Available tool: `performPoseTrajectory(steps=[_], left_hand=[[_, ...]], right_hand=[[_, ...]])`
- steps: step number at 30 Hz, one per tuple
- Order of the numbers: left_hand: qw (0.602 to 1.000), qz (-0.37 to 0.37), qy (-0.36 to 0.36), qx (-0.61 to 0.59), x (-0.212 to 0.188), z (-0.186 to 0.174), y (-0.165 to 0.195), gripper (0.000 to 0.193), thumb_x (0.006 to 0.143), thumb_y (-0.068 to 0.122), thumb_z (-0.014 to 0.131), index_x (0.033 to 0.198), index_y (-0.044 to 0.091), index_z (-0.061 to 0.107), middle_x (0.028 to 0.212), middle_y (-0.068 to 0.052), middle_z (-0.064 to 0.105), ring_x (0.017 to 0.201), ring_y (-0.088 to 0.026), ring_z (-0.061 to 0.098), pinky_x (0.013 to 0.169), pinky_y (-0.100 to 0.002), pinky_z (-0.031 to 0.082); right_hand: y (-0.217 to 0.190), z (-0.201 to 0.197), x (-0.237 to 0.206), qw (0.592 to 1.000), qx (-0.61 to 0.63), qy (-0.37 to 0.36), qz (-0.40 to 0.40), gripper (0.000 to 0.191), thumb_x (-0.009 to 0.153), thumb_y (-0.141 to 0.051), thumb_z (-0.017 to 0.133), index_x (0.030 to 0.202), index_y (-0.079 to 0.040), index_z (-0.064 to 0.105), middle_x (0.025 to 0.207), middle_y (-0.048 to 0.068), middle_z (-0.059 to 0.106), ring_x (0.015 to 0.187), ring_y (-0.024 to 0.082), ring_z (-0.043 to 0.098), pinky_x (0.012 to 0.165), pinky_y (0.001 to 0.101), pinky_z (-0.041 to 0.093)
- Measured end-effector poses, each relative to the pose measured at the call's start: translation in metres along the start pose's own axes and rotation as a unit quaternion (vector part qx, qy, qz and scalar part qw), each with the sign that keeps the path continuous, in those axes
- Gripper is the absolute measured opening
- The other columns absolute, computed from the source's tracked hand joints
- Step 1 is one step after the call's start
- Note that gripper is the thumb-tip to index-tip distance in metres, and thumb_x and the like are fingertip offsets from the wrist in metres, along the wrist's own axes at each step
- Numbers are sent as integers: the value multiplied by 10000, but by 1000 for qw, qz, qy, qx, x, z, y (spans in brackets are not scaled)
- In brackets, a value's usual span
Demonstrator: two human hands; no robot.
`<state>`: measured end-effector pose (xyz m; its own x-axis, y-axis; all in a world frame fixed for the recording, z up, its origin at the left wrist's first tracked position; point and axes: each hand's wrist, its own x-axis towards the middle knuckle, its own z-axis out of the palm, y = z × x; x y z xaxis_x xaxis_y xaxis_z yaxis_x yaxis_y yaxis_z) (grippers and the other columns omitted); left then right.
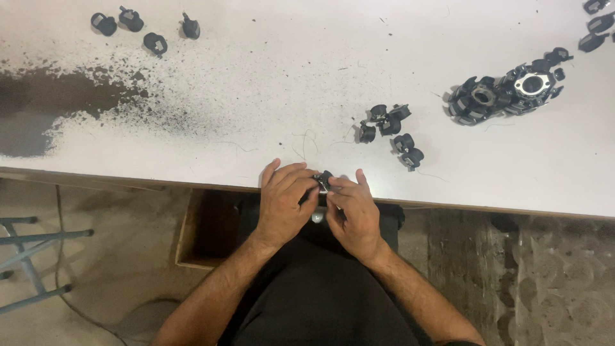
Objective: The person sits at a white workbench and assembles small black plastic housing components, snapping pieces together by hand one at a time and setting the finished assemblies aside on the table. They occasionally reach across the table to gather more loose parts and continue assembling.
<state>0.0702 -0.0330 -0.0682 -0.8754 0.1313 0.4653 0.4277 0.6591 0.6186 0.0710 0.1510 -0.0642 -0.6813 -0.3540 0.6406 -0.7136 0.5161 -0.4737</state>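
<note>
White table (pixel 269 96); clip (pixel 323 180) between hands, orientation unclear

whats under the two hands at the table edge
A small black part shows between the left hand and right hand, at the white table's front edge. Fingers cover most of it, so its shape cannot be told.

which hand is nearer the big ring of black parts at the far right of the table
Right. The right hand lies below-left of the ring of black parts; the left hand sits further left, beyond the right hand.
</note>
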Motion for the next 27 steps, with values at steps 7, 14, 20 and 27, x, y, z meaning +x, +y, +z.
performPoseTrajectory(steps=[7, 14, 20, 27], left_hand=[[1000, -12, 2, -1, 4, -5, 1, 126, 876, 112, 733, 997, 91, 709, 1200, -30, 715, 1315, -266, 579, 1220, -570, 275], [999, -16, 5, 32, 15, -17, -2, 96, 957, 193, 707, 983, 107, 738, 1333, -116, 662, 1405, -340, 481, 1222, -639, 213], [999, -43, -29, 4, 33, -8, 4, 139, 890, 228, 730, 899, 93, 757, 1278, -102, 679, 1382, -341, 493, 1203, -633, 183], [978, -94, -29, -183, 35, -23, -7, 140, 1000, 235, 687, 1027, 112, 750, 1299, -54, 711, 1442, -303, 529, 1271, -585, 259]], right_hand=[[-6, -9, 9, 1000, -3, -24, 13, 287, 836, 98, 743, 1071, -43, 658, 1072, 86, 647, 1205, 292, 670, 1223, 612, 349], [0, -23, 17, 993, -90, -15, 72, 296, 816, -71, 783, 1102, -77, 708, 1062, 83, 575, 1228, 334, 567, 1210, 682, 183], [3, -11, 25, 988, -123, -46, 82, 384, 787, -199, 857, 1114, -65, 709, 1125, 103, 588, 1245, 330, 526, 1191, 714, 179], [8, -10, 19, 990, -101, -51, 85, 364, 786, -209, 863, 1079, -59, 710, 1118, 102, 588, 1242, 326, 526, 1200, 709, 176]])
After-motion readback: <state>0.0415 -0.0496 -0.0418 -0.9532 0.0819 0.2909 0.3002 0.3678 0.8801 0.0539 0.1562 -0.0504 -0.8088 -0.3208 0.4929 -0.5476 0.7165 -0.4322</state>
